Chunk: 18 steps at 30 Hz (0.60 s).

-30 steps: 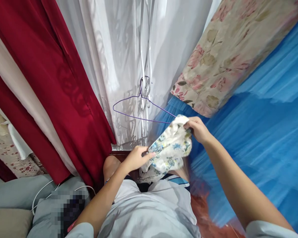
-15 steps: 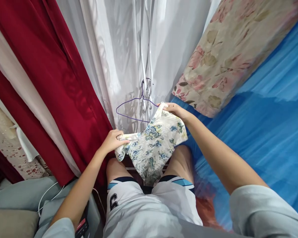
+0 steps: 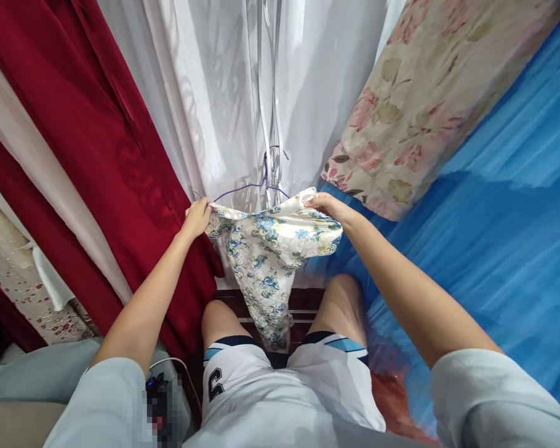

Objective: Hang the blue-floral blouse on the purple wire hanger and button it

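Note:
A white blouse (image 3: 266, 261) with blue and yellow flowers hangs stretched between my hands in front of my knees. My left hand (image 3: 198, 218) is closed on its left shoulder, and my right hand (image 3: 329, 207) pinches its right shoulder. Behind the neckline is a purple hanger (image 3: 265, 180); its hook and the tops of its arms show, while its lower part is hidden by the cloth. Whether the hanger's ends sit inside the shoulders I cannot tell.
White curtains (image 3: 224, 93) with long white straps (image 3: 267, 112) hang ahead. Red drapes (image 3: 121, 143) stand on the left, a floral cloth (image 3: 392, 124) and blue tulle (image 3: 504, 249) on the right. A grey cushioned seat (image 3: 37, 373) is at lower left.
My left hand has moved up and a little left with the blouse's shoulder. The neckline now stretches nearly level across the hanger, covering its lower bar.

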{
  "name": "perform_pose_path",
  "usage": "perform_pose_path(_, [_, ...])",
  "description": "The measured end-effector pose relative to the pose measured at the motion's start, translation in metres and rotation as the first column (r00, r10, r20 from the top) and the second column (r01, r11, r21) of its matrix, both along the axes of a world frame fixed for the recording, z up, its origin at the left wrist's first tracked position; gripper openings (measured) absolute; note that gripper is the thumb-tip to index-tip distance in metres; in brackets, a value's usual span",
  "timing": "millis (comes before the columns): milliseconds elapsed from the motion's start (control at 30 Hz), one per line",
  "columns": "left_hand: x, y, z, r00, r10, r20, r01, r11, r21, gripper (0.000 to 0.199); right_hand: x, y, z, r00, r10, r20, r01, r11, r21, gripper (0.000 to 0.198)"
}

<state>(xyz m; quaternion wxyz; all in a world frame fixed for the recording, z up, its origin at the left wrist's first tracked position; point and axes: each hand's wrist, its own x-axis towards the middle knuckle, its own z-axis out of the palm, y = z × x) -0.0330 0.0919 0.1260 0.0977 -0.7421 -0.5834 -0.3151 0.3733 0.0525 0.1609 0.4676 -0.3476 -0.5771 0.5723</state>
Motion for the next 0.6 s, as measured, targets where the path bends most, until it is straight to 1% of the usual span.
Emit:
perform_pose_path(67, [0.003,0.007,0.001,1.000,0.019,-0.020,-0.020,0.999,-0.033,0.030,0.000,-0.001,-0.001,1.000,0.003,0.001,-0.003,1.000,-0.010,0.020])
perform_pose_path(167, [0.005,0.008,-0.009,0.996,0.037,-0.086,-0.047,0.993,-0.109,0.024,-0.001,-0.005,-0.003,1.000,-0.011,0.017,0.011,1.000,-0.003,0.019])
perform_pose_path(233, [0.004,0.006,-0.016,0.994,0.031,-0.107,-0.045,0.989,-0.138,0.020,-0.002,-0.007,-0.003,0.999,-0.032,0.032,0.032,0.999,0.010,0.018])
perform_pose_path(300, [0.004,0.004,-0.016,0.993,0.034,-0.111,-0.047,0.992,-0.121,0.022,-0.003,-0.008,-0.002,0.998,-0.048,0.046,0.047,0.999,0.017,0.017])
perform_pose_path(333, [0.004,0.003,-0.012,0.994,0.038,-0.107,-0.048,0.995,-0.087,0.023,-0.003,-0.009,-0.001,0.997,-0.054,0.050,0.053,0.998,0.018,0.016])
perform_pose_path(400, [0.006,0.003,0.001,0.997,0.028,-0.070,-0.027,1.000,0.016,0.025,-0.002,-0.008,0.001,0.997,-0.055,0.056,0.054,0.998,0.009,0.015])
perform_pose_path(433, [0.009,0.004,0.009,0.999,-0.002,-0.034,0.005,0.998,0.064,0.025,-0.001,-0.008,0.002,0.997,-0.048,0.055,0.048,0.999,-0.005,0.015])
perform_pose_path(500, [0.019,0.002,0.024,0.989,-0.127,0.073,0.119,0.986,0.113,0.027,0.003,-0.008,0.005,0.999,-0.021,0.043,0.023,0.999,-0.041,0.018])
perform_pose_path(567, [0.032,-0.004,0.035,0.940,-0.292,0.176,0.277,0.955,0.104,0.032,0.007,-0.009,0.005,0.999,0.028,0.040,-0.025,0.996,-0.088,0.021])
perform_pose_path(600, [0.039,-0.009,0.037,0.912,-0.359,0.197,0.346,0.933,0.098,0.036,0.010,-0.010,0.005,0.997,0.053,0.047,-0.048,0.993,-0.104,0.023])
